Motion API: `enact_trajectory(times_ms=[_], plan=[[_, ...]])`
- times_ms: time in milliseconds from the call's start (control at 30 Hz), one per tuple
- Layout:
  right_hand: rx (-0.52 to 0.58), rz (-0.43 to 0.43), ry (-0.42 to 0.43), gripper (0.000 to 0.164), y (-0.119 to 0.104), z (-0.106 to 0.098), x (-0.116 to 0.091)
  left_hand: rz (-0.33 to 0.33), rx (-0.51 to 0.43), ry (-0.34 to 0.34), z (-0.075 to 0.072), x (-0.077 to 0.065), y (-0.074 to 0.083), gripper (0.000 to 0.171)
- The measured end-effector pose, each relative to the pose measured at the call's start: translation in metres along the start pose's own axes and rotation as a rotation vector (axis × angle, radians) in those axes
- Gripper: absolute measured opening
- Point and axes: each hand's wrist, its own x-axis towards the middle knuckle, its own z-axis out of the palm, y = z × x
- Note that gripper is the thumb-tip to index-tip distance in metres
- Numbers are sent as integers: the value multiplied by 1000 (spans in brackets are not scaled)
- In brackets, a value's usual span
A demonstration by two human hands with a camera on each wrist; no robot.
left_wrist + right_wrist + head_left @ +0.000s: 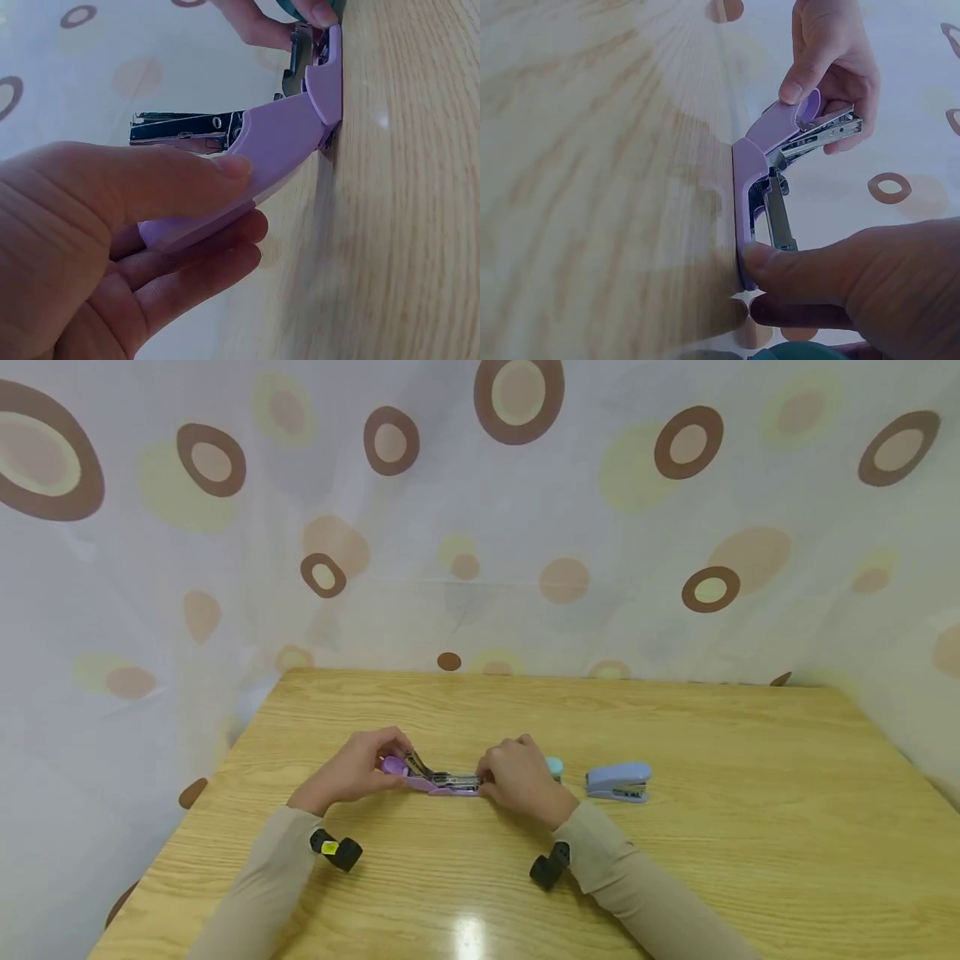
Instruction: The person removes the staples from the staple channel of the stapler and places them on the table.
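Observation:
A purple stapler (453, 792) is unfolded wide on the table, its metal inner parts exposed. My left hand (363, 766) grips its top cover at the left end; in the left wrist view the thumb lies along one side of the purple cover (281, 135) and fingers are on the other. At the opposite end, my right hand (521, 781) pinches the base, which lies along the tabletop. The right wrist view shows the right thumb (769, 262) on the base's end and the metal staple channel (825, 135) standing away from the cover.
Just beyond the right hand, a teal stapler (555, 767) is mostly hidden. A blue stapler (618, 781) stands farther right. The wooden table (420, 893) meets a patterned curtain (480, 610) at its back and sides.

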Motion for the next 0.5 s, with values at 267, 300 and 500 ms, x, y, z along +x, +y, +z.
enact_trajectory(times_ms=[267, 300, 500], plan=[[18, -27, 13, 8, 0, -1, -1, 23, 22, -8, 3, 0, -3, 36], [17, -30, 10, 8, 0, -1, -2, 31, 39, -7, 4, 1, -3, 35], [-13, -35, 8, 9, -1, 0, -1, 33, 92, -27, 15, 6, 1, 39]])
